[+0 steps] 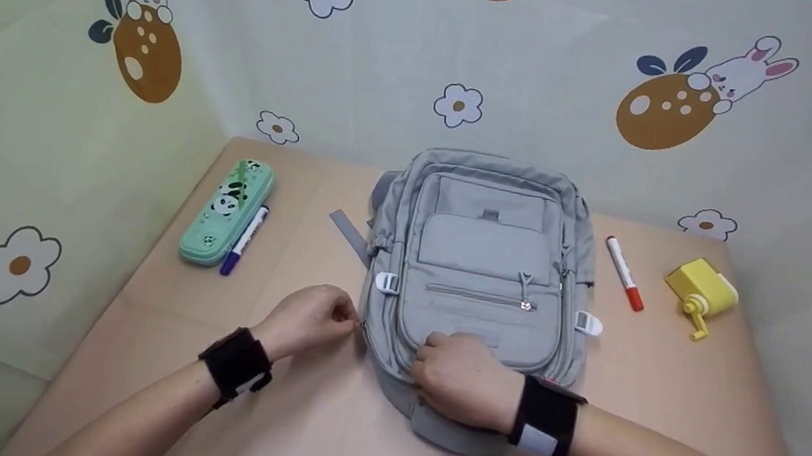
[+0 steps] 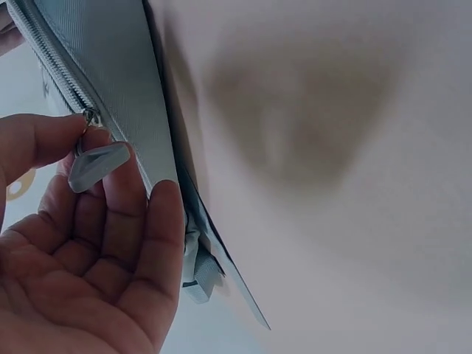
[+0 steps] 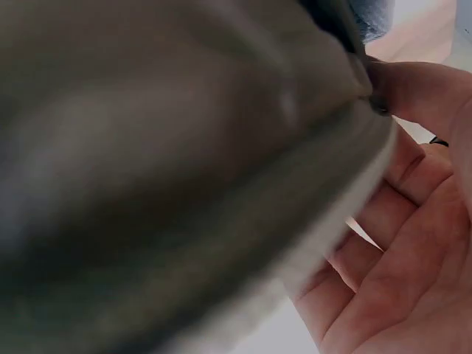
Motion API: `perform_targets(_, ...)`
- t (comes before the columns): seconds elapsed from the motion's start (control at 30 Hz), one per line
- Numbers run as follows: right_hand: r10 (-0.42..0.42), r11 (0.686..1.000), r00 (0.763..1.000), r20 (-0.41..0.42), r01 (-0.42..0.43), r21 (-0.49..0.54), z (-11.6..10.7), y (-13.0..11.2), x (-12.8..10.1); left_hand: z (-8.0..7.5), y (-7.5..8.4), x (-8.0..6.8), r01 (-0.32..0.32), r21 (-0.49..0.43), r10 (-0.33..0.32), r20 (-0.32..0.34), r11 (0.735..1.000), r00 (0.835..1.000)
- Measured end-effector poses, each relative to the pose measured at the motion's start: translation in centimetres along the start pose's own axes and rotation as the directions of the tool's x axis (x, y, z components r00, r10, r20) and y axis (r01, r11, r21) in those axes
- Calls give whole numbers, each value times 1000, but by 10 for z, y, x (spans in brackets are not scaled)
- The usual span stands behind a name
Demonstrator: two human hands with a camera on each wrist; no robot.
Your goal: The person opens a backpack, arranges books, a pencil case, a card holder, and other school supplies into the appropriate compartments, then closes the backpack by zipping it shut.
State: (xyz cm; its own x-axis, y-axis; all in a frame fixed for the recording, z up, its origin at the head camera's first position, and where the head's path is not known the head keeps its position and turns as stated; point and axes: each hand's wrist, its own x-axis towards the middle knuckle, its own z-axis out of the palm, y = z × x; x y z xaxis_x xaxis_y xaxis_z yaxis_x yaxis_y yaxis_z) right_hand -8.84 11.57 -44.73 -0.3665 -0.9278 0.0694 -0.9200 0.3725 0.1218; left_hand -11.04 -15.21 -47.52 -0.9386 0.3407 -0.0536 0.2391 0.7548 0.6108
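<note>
Pencil case (image 1: 226,211) (marker (image 1: 245,240) beside) left of backpack (image 1: 481,266)

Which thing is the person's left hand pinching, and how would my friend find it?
Start at the big grey fabric backpack lying flat on the tan table. Follow its left edge toward the person to the left hand. Between thumb and finger sits a small grey zipper pull, the only flat tab dangling from the zipper teeth there.
</note>
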Motion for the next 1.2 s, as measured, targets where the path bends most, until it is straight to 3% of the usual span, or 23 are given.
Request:
perform_targets(0.2,18,1000,1000,-13,-18,1,2,1,-1,2,11,-8,-38,-16,38,55,999,998)
perform_targets(0.47,46,999,999,-8,-46,7,2,0,-4,6,28,-18,-46,-106,62,155,993,986)
perform_targets(0.63,75,997,997,7,-76,35,2,-1,-6,9,29,-20,-67,-104,82,144,992,986)
perform_targets(0.8,75,989,995,70,-83,119,-8,3,-13,10,26,-20,-42,-126,62,156,991,986)
perform_targets(0.93,85,982,993,80,-97,161,-22,11,-29,11,24,-21,-38,-135,59,158,990,986)
perform_targets(1.03,107,977,994,37,-112,182,-29,18,-49,11,22,-22,-39,-136,60,153,990,986)
perform_targets(1.2,152,954,988,-24,-140,264,-23,26,-88,11,19,-24,-27,-135,47,149,991,988)
